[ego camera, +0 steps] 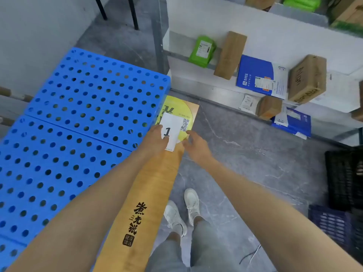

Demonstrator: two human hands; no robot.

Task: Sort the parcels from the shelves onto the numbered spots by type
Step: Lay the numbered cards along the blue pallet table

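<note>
Left hand (157, 141) pinches the "1" card (173, 130), thumb on its face. Right hand (196, 146) sits loose just right of the card, gripping nothing. The card looks light and bendy, so an edge pinch should do. It's over a long orange box (155, 183). The parcels (229, 55) are shelved beyond the card; the cartons look stiff, so I'd grab them by the sides.

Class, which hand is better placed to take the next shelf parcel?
Probably the right hand: it looks free and lies nearer the white shelves; the left hand grips the white card marked 1.
</note>
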